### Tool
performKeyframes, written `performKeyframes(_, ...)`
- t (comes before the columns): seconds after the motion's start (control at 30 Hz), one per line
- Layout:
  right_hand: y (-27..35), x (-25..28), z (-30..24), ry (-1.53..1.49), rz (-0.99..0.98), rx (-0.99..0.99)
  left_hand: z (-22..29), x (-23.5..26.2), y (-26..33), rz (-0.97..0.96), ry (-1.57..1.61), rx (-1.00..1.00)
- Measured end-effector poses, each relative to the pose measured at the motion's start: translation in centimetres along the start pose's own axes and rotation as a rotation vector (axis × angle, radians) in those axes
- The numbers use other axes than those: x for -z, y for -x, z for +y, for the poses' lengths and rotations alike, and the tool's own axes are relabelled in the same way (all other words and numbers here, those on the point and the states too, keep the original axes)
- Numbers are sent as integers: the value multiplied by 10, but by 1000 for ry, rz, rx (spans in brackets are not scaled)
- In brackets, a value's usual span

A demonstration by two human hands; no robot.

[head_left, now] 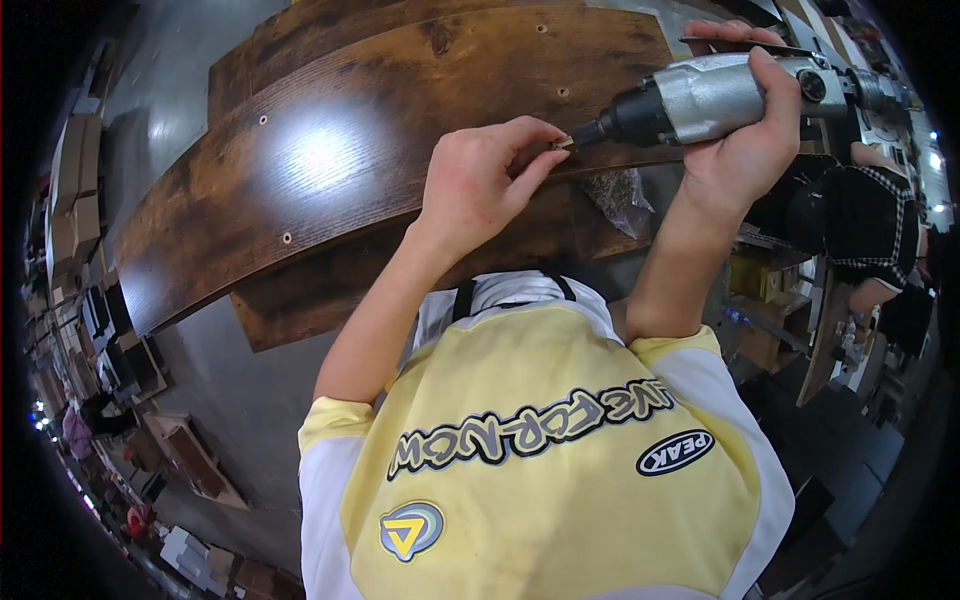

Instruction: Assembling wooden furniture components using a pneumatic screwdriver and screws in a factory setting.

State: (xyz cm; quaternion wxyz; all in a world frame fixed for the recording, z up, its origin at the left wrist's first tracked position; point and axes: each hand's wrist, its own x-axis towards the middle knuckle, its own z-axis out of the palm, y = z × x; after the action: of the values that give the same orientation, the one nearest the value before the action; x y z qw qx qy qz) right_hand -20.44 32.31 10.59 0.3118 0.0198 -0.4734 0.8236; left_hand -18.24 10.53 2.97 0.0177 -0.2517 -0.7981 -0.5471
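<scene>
My right hand point(750, 140) is wrapped round the silver body of an air screwdriver point(700, 98), which lies almost level with its black nose pointing left. At the nose's tip, my left hand point(485, 180) pinches a small brass-coloured piece point(565, 143) between thumb and forefinger; its exact kind is too small to make out. Both hands are over the near edge of a long brown wood-grain panel point(400, 130). Small metal-rimmed holes point(263, 120) dot the panel near its edges.
More brown panels lie beneath the long one. A clear plastic bag of small hardware point(622, 200) sits by the near edge, between my forearms. Another person point(870, 220) is at the right, beside wooden shelving point(770, 310). Cardboard boxes point(75, 190) stand along the left.
</scene>
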Motion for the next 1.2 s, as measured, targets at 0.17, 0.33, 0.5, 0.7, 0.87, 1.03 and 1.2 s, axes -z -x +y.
performKeyframes(0.17, 2, -36, 6, 58, -149, 141, -21, -1, -38, -15, -264, -76)
performKeyframes(0.33, -26, -37, 55, 295, -116, 434, -42, -7, -80, -27, -522, -110)
performKeyframes(0.5, -37, -36, 73, 427, -127, 415, -63, -15, -86, -2, -585, -128)
performKeyframes(0.7, -58, -42, 86, 475, -124, 335, -66, -7, -82, 192, -431, -64)
performKeyframes(0.87, -77, -46, 106, 388, -161, 391, -66, -5, -88, 238, -389, -21)
performKeyframes(1.03, -78, -49, 106, 468, -243, 480, -67, -8, -87, 229, -375, 14)
performKeyframes(1.2, -70, -55, 103, 464, -178, 308, -60, -5, -86, 181, -363, 12)
